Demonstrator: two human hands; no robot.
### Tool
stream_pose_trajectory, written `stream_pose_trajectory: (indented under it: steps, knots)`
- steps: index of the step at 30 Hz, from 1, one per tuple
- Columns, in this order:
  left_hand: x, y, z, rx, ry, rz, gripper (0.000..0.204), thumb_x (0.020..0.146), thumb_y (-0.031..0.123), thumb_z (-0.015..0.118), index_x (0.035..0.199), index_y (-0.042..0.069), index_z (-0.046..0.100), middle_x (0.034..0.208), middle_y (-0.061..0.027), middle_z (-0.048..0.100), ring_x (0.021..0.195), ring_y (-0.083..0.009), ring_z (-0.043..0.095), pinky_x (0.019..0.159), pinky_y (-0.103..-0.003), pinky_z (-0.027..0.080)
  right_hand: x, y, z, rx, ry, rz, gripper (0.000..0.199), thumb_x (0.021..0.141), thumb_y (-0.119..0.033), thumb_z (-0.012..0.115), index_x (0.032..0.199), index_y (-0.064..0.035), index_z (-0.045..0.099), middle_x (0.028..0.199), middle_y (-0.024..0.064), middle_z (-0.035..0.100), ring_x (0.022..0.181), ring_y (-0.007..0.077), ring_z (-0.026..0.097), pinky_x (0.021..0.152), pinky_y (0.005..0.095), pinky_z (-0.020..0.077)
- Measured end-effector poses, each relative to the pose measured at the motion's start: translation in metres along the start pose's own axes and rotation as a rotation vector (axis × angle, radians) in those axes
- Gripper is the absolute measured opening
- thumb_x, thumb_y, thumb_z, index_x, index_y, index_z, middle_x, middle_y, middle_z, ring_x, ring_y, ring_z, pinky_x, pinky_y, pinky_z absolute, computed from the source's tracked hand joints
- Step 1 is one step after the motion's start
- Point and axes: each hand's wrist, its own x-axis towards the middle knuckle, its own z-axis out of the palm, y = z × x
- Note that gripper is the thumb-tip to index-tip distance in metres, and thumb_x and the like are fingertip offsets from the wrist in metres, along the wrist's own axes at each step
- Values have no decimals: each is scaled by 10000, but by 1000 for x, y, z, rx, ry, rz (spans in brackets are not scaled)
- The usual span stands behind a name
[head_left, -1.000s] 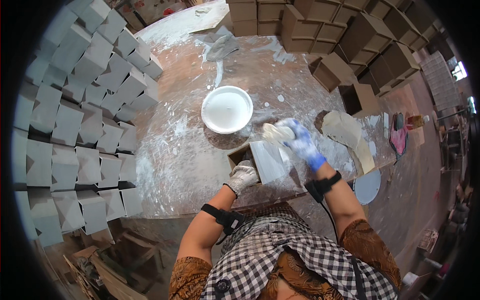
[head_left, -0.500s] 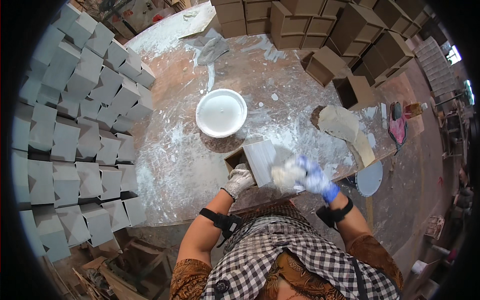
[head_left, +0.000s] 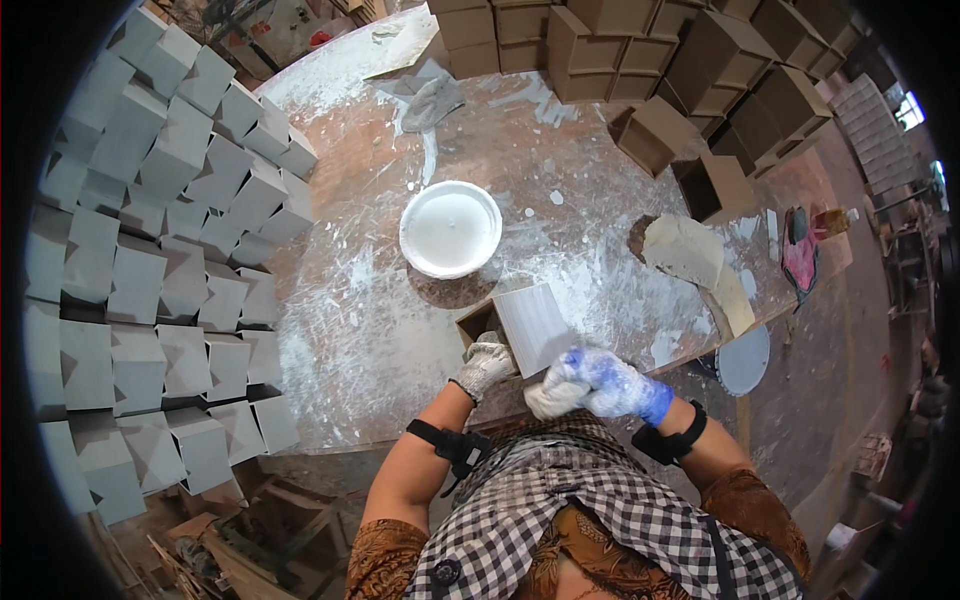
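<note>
A small open box (head_left: pixel 536 326) stands near the table's front edge, its upward face coated whitish and its open brown end turned left. My left hand (head_left: pixel 487 365), in a pale knit glove, grips the box at that open end, with some fingers hidden inside. My right hand (head_left: pixel 612 382), in a blue and white glove, is closed round a whitish wad (head_left: pixel 552 397) at the box's near right corner. The wad looks like a cloth or sponge; the fingers partly cover it. Beyond the box sits a round white tub (head_left: pixel 450 230) of white liquid.
Stacked white-coated boxes (head_left: pixel 137 275) fill the left side. Bare brown boxes (head_left: pixel 660 135) are piled at the back right. A cream cloth (head_left: pixel 685 250), a grey rag (head_left: pixel 432 104) and a pink item (head_left: pixel 799 262) lie on the stained table (head_left: pixel 360 300). A bucket (head_left: pixel 742 360) stands beyond its right edge.
My right hand has moved toward me with the wad, from beside the box's right side to its near corner. My left hand keeps its grip on the box. The view has shifted slightly.
</note>
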Motion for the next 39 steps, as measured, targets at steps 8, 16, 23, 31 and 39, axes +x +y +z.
stream_pose_trajectory:
  steps: [8, 16, 23, 31, 39]
  knots:
    - [0, 7, -9, 103, -21, -29, 360, 851, 369, 409, 1058, 154, 609, 886, -101, 646, 799, -254, 615, 630, -403, 484, 61, 50, -51, -347, 353, 135, 402, 629, -52, 648, 1017, -106, 558, 963, 85, 568, 924, 270, 537, 831, 342, 437]
    - [7, -12, 17, -35, -2, -67, 398, 849, 421, 402, 1103, 179, 590, 959, -96, 636, 868, -261, 606, 661, -414, 496, -6, 42, -10, -190, 229, 112, 336, 630, -2, 610, 955, -85, 579, 921, 107, 581, 894, 261, 558, 811, 330, 446]
    - [6, 12, -19, -89, -170, -161, 377, 860, 289, 459, 1183, 101, 510, 1131, -114, 562, 1011, -251, 550, 833, -350, 449, -8, 2, -32, 12, 405, 221, 255, 700, -73, 630, 950, -82, 580, 887, 105, 591, 863, 271, 569, 777, 345, 455]
    - [6, 2, -9, 25, -96, -78, 440, 857, 432, 391, 1171, 160, 537, 1098, -115, 580, 942, -273, 575, 738, -403, 484, 86, 66, -40, -25, 352, -31, 343, 662, -39, 629, 989, -102, 546, 984, 89, 555, 946, 223, 524, 873, 337, 410]
    - [3, -2, -2, 59, -129, -58, 409, 851, 407, 417, 1121, 143, 573, 1055, -121, 599, 918, -263, 587, 691, -407, 497, -19, 14, 11, 231, 108, -11, 201, 744, -32, 579, 939, -72, 609, 949, 66, 597, 870, 176, 559, 801, 320, 447]
